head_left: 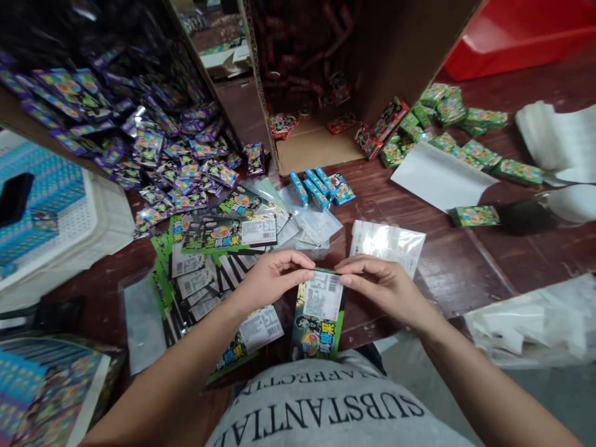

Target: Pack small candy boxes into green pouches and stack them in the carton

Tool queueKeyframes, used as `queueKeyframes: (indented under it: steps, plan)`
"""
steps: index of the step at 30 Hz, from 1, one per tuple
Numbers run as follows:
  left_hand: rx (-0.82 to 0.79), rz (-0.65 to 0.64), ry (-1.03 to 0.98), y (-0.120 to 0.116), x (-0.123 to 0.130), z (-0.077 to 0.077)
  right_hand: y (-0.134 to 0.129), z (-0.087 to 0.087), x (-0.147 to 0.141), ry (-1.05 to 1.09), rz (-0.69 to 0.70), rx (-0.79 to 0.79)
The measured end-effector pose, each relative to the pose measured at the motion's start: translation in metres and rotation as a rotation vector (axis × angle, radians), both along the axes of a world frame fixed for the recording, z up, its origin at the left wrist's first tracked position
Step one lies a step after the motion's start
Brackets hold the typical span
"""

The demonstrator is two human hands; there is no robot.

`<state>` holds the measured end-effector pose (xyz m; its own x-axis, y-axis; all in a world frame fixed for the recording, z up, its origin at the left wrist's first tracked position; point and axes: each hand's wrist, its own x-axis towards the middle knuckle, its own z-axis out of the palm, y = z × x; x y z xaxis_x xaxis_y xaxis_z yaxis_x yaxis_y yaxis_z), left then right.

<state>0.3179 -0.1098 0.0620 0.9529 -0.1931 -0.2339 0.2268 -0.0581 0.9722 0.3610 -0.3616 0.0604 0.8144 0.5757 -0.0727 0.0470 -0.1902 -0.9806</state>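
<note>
A black and green printed card (318, 310) with a white label lies at the table's front edge, close to the shirt. My left hand (284, 273) pinches its far left corner, while my right hand (372, 279) pinches the far right corner. Between my fingertips the far edge looks folded or raised. More such cards (223, 233) are fanned in a pile to the left. Beyond the hands stand small blue boxes (317, 187) beside clear plastic sleeves (316, 225). Behind my right hand is a white plastic packet (391, 243).
Purple packs (186, 167) spill from a carton at the left. Another carton (321, 146) holds red packs. Green packs (479, 152) and a white sheet (440, 177) lie right. A dark-sleeved arm (531, 214) touches a green pack. A white crate (107, 217) stands left.
</note>
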Motion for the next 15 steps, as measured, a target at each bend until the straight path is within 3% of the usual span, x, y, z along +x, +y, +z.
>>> queueKeyframes:
  steps: [3,8,11,15]
  plan:
    - [0.068,-0.068,-0.052,-0.012,0.014,-0.006,-0.018,0.001,0.014,-0.277,0.029,-0.116]
    - [0.220,-0.328,-0.253,-0.045,0.051,-0.013,-0.062,0.000,0.084,-0.768,-0.062,-0.553]
    - [0.283,-0.414,-0.282,-0.061,0.066,-0.016,-0.075,-0.007,0.117,-0.814,0.098,-0.700]
    - [0.281,-0.427,-0.304,-0.070,0.072,-0.023,-0.074,-0.015,0.126,-0.785,0.189,-0.745]
